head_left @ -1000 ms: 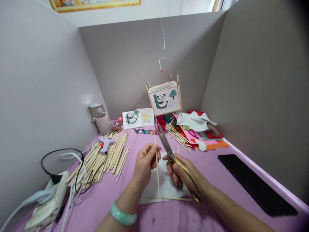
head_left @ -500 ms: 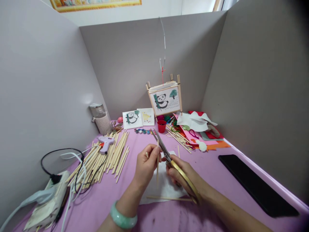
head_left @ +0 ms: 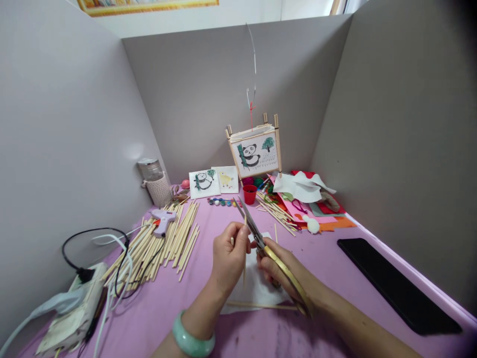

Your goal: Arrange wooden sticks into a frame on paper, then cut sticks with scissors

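My left hand point(head_left: 230, 251) is closed, pinching a thin wooden stick point(head_left: 244, 275) held roughly upright. My right hand point(head_left: 285, 266) grips a pair of scissors point(head_left: 280, 268) with gold handles. Their blades point(head_left: 250, 221) are parted and point away from me, close to the upper end of the stick by my left fingers. Under both hands lies a white sheet point(head_left: 257, 291), with another stick point(head_left: 264, 305) lying across its near edge. A further short stick end pokes out between my left fingers; how it is held is hidden.
Left lie many wooden sticks point(head_left: 186, 243), a lilac glue gun point(head_left: 163, 221) and a power strip point(head_left: 74, 311) with looping cables. At the back stand a panda lantern point(head_left: 257, 154), a red cup point(head_left: 249, 195) and a jar point(head_left: 154, 184). Felt pieces point(head_left: 331, 224) and a black phone-like slab point(head_left: 395, 286) are right.
My left hand has shifted slightly right and turned, and the stick's upper end is now nearer the scissor blades. The right hand and scissors have barely moved.
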Available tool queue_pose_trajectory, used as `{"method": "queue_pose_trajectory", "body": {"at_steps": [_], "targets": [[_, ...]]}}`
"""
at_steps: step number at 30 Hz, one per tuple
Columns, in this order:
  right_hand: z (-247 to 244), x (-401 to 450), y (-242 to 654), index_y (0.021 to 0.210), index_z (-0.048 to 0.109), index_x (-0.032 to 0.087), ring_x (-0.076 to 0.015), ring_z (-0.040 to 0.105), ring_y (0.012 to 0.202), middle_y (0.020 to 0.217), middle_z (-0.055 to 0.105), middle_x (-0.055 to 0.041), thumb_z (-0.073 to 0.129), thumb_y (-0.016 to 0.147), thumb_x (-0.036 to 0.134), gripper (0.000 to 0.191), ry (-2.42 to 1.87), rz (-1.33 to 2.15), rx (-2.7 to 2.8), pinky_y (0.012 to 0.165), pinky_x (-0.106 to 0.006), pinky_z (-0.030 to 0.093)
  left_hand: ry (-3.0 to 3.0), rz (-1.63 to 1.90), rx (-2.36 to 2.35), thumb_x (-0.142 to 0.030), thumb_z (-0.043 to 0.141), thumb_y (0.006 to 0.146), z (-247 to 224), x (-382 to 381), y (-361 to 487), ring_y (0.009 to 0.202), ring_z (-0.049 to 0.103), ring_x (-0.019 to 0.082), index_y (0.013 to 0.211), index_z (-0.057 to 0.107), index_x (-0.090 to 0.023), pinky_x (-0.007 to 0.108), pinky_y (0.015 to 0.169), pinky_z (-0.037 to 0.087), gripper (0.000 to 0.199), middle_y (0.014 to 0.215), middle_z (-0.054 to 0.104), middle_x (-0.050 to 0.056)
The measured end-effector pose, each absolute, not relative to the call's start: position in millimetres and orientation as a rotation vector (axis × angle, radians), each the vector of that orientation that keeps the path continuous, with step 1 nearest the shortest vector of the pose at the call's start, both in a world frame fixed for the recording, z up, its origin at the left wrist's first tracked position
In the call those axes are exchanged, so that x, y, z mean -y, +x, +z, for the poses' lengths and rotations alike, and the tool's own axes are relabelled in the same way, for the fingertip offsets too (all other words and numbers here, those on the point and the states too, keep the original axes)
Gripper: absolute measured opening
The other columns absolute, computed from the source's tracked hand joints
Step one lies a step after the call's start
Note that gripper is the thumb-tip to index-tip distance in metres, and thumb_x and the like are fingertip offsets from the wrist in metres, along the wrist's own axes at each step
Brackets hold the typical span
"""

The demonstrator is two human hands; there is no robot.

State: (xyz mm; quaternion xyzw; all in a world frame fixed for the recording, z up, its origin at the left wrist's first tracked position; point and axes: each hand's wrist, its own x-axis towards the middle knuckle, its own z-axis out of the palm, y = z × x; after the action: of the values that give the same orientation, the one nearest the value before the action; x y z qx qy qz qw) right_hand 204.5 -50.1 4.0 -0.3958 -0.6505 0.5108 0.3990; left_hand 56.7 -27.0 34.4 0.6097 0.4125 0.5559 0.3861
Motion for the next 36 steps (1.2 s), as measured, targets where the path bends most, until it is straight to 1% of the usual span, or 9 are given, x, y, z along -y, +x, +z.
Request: {"method": "queue_pose_trajectory", "body": {"at_steps": [3,8,11,16,19,21,26,30,36], "targets": [[4,50,205,0.113,0.049,0.021,-0.0084,0.038,0.054,0.07,0.042,0.0044,0.05,0.086,0.058,0.046,-1.006,1.271,1.673,0.046,-0.019,0.031,1.563,1.427,-1.076,-0.039,0.05,0.088,36,28,59,0.046,0.042,0.009,0.073,0.053,-0.018,0.02,0.045,0.031,0.026,0.052,0.047,-0.005],[8,51,205,0.109,0.049,0.02,-0.0094,0.039,0.055,0.068,0.044,0.0042,0.047,0.089,0.053,0.039,-1.018,1.201,1.729,0.049,-0.02,0.032,1.56,1.42,-1.073,-0.038,0.048,0.089,36,29,61,0.048,0.045,0.01,0.073,0.053,-0.018,0.021,0.049,0.034,0.026,0.052,0.047,-0.005],[9,50,202,0.108,0.05,0.02,-0.0095,0.04,0.053,0.065,0.044,0.0049,0.048,0.089,0.051,0.036,-1.066,1.114,1.732,0.049,-0.021,0.033,1.572,1.418,-1.081,-0.038,0.047,0.09,36,29,61,0.047,0.044,0.01,0.073,0.053,-0.018,0.021,0.049,0.034,0.027,0.051,0.047,-0.005],[7,48,197,0.093,0.053,0.019,-0.0094,0.042,0.054,0.063,0.047,0.0043,0.051,0.087,0.05,0.031,-1.178,0.986,1.727,0.05,-0.02,0.033,1.575,1.406,-1.122,-0.038,0.048,0.089,33,24,57,0.047,0.042,0.009,0.071,0.052,-0.019,0.021,0.05,0.032,0.027,0.05,0.047,-0.005],[3,46,196,0.097,0.053,0.02,-0.0092,0.04,0.05,0.059,0.045,0.0059,0.052,0.087,0.05,0.032,-1.181,1.013,1.705,0.048,-0.02,0.032,1.533,1.415,-1.103,-0.038,0.047,0.09,29,22,56,0.048,0.042,0.01,0.072,0.051,-0.019,0.022,0.052,0.033,0.027,0.05,0.046,-0.005],[2,45,197,0.101,0.052,0.02,-0.009,0.039,0.048,0.058,0.043,0.0065,0.052,0.086,0.052,0.035,-1.159,1.056,1.682,0.046,-0.02,0.031,1.533,1.428,-1.11,-0.038,0.047,0.09,28,22,56,0.049,0.042,0.01,0.072,0.051,-0.019,0.022,0.052,0.033,0.026,0.051,0.045,-0.006],[1,45,200,0.107,0.049,0.02,-0.0076,0.037,0.047,0.063,0.043,0.0059,0.047,0.086,0.061,0.047,-1.043,1.228,1.643,0.043,-0.019,0.031,1.618,1.426,-1.188,-0.037,0.046,0.09,28,23,56,0.05,0.041,0.01,0.074,0.053,-0.019,0.022,0.051,0.032,0.025,0.053,0.047,-0.005],[0,45,205,0.112,0.046,0.02,-0.0077,0.037,0.048,0.066,0.043,0.0053,0.043,0.086,0.065,0.052,-0.978,1.315,1.668,0.044,-0.02,0.033,1.662,1.431,-1.233,-0.038,0.046,0.09,30,24,57,0.049,0.04,0.01,0.076,0.054,-0.019,0.022,0.05,0.031,0.025,0.053,0.045,-0.005],[-5,46,206,0.115,0.046,0.019,-0.0083,0.038,0.049,0.067,0.045,0.004,0.04,0.088,0.065,0.053,-0.964,1.308,1.647,0.046,-0.021,0.035,1.692,1.452,-1.252,-0.037,0.046,0.09,32,26,60,0.048,0.04,0.01,0.077,0.055,-0.018,0.021,0.049,0.032,0.025,0.053,0.046,-0.005]]}}
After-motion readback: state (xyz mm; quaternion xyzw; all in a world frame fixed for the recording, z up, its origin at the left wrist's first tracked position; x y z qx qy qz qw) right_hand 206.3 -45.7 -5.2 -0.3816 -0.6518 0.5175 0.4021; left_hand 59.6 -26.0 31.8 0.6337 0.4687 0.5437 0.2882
